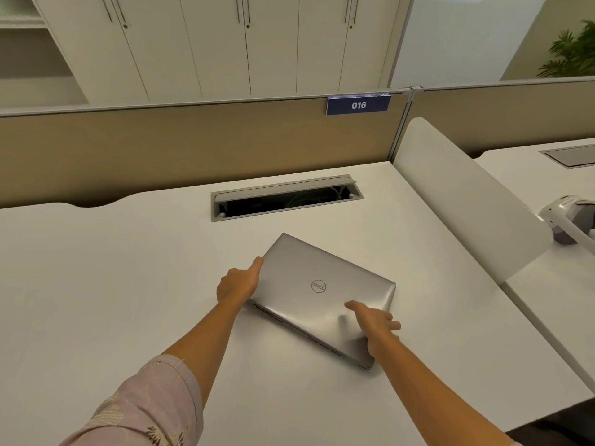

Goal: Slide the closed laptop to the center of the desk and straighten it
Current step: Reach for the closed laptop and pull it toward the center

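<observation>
A closed silver laptop [318, 284] lies on the white desk [112, 268], right of the desk's middle and turned askew, one corner pointing toward the cable hatch. My left hand [240, 283] grips its left edge, thumb along the side. My right hand [375, 323] holds the near right corner, thumb resting on the lid and fingers curled around the edge.
An open cable hatch [286, 197] is set into the desk behind the laptop. A tan partition [193, 143] with a blue "016" sign [358, 105] runs along the back. A white side divider [463, 201] stands at the right, with a neighbouring desk and a white monitor arm [570, 217] beyond.
</observation>
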A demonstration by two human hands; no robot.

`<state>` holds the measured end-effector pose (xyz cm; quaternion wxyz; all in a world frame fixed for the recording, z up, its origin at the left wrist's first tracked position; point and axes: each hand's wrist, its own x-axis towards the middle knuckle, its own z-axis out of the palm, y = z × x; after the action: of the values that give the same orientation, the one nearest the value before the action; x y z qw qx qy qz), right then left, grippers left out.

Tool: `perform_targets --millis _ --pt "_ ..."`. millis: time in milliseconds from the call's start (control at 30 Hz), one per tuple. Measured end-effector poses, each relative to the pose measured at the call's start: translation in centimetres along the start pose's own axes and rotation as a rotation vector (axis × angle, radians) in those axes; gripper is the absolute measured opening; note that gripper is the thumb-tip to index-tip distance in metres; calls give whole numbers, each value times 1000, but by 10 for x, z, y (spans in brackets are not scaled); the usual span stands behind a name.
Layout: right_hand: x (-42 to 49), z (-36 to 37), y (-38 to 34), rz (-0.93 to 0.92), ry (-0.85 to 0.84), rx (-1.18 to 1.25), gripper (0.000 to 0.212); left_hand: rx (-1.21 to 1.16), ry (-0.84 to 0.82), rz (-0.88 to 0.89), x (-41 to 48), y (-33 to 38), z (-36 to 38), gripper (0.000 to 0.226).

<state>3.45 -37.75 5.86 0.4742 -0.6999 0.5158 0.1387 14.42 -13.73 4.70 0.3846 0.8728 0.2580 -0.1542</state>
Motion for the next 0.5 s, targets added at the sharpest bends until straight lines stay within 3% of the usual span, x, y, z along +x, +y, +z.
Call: perform_targets --millis 233,333,500 --pt "-37 44 23 44 -73 128 107 147 39 55 10 -11 -24 66" --pt "-48 57 30 46 -87 140 110 206 3 78 18 -15 -28 73" --pt "-55 65 38 30 -79 73 94 235 8 105 20 -23 -22 80"
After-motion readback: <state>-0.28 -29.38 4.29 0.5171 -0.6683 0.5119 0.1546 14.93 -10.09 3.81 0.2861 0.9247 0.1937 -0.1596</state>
